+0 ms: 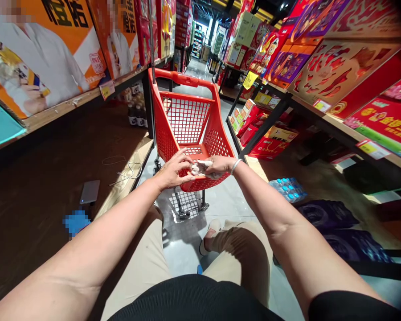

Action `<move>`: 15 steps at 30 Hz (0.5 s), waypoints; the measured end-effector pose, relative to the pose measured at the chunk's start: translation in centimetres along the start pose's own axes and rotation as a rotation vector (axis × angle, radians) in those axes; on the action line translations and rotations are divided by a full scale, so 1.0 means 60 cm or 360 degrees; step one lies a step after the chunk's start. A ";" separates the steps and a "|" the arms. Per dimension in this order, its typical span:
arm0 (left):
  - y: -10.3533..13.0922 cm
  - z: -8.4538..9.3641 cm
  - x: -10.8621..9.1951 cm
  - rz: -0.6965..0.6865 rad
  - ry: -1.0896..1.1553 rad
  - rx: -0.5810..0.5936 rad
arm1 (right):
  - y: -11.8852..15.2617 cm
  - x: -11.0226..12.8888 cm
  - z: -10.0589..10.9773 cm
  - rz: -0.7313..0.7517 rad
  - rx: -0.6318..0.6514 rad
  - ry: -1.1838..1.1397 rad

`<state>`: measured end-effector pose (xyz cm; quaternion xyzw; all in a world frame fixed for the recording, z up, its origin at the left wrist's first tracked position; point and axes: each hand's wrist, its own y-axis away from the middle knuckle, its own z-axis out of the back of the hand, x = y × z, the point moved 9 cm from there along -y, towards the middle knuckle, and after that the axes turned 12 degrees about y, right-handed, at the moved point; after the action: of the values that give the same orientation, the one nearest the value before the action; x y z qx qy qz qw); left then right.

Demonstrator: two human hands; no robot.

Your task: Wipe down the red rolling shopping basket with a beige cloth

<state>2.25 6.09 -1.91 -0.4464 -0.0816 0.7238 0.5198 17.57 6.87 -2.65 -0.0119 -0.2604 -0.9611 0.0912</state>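
A red shopping cart (190, 79) stands in front of me in the aisle, its basket facing me. Over the near rim of the basket, my right hand (218, 165), with a pale bracelet at the wrist, is closed on a crumpled white and grey cloth (200, 167). My left hand (175, 171) is at the left of that cloth, fingers curved and apart. Its fingertips come close to the cloth; whether they touch it I cannot tell. Through the grid, the visible part of the basket shows only red plastic.
Shelves with orange boxes (67, 53) line the left; red and gold gift boxes (341, 71) fill the right. A power bank (90, 192) and a white cable (128, 169) lie on the lower left shelf. Shrink-wrapped bottles (288, 189) sit low on the right.
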 end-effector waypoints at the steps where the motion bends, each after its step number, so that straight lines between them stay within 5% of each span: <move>1: 0.000 0.000 0.001 -0.0003 -0.0004 0.0019 | 0.001 -0.020 -0.001 -0.0081 0.0065 0.0149; 6: -0.005 -0.002 -0.002 0.0053 -0.0072 0.0055 | -0.007 -0.068 0.000 -0.0292 0.0218 0.0548; 11: -0.012 -0.008 -0.033 0.0015 -0.0147 0.0063 | -0.040 0.014 -0.022 -0.0016 0.0238 0.0366; 15: -0.013 -0.012 -0.031 0.0125 -0.0248 0.0162 | -0.058 0.074 0.011 0.0134 -0.0187 -0.0132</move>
<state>3.44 4.65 -0.83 -0.3647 -0.0672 0.7794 0.5050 12.57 9.40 -3.51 -0.0680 -0.2066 -0.9687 0.1199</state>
